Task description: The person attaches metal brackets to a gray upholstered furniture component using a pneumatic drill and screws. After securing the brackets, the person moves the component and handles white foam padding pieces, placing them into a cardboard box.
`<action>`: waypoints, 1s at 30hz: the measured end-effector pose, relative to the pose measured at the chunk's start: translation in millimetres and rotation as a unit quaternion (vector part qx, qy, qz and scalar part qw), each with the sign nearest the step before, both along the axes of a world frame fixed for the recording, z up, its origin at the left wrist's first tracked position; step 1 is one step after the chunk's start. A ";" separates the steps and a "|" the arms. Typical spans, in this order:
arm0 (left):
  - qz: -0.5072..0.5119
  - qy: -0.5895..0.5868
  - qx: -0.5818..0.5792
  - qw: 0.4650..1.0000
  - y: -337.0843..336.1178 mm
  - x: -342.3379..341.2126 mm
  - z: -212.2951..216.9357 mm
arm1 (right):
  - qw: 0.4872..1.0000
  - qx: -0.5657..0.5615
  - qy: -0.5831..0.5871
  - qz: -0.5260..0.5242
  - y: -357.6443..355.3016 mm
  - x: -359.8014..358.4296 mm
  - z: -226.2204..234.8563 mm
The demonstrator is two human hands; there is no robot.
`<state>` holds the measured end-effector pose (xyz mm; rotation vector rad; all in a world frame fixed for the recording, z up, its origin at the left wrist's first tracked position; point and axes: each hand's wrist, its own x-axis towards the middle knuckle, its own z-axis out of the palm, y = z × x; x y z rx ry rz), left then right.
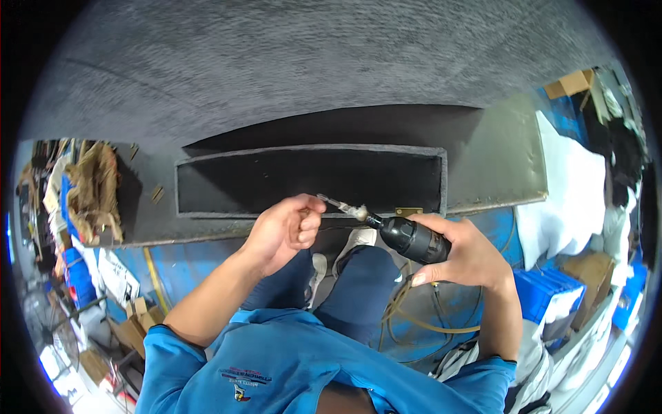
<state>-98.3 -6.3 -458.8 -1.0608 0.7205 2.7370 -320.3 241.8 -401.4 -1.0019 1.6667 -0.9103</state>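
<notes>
My right hand is wrapped round the thick black body of a power screwdriver, which points up and to the left. From its narrow neck extends a slim metal tip with a whitish lump around its base. Beside the end of that tip is my left hand, its fingers curled and the thumb and forefinger pinched together. Whatever lies in that pinch is too small to make out. Just beyond both hands lies a long black panel or tray with a grey carpeted rim, and a small brass-coloured plate sits at its near right edge.
A large grey carpet-covered piece fills the far side above the dark worktable. Yellowish hoses loop below my right arm. White sheet material hangs at the right, near a blue box. Brown wrapping lies at the left.
</notes>
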 end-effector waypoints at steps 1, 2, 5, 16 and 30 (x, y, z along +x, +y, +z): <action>0.009 0.004 0.004 1.000 1.4 2.3 8.1 | 1.000 -0.005 -0.001 0.007 -0.4 -0.1 0.4; 0.012 0.005 -0.031 0.999 4.1 5.3 12.6 | 1.000 -0.008 0.000 0.015 -4.6 3.7 -0.5; 0.018 0.047 -0.140 0.989 3.1 19.4 5.6 | 0.999 0.010 0.017 0.031 -18.2 18.8 9.0; 0.127 0.231 -0.004 0.965 -55.3 110.0 -72.3 | 0.996 0.050 0.076 0.018 -89.5 134.5 -12.1; 0.140 0.325 0.082 0.932 -101.3 189.4 -73.5 | 0.990 0.101 0.101 0.004 -145.3 232.5 39.3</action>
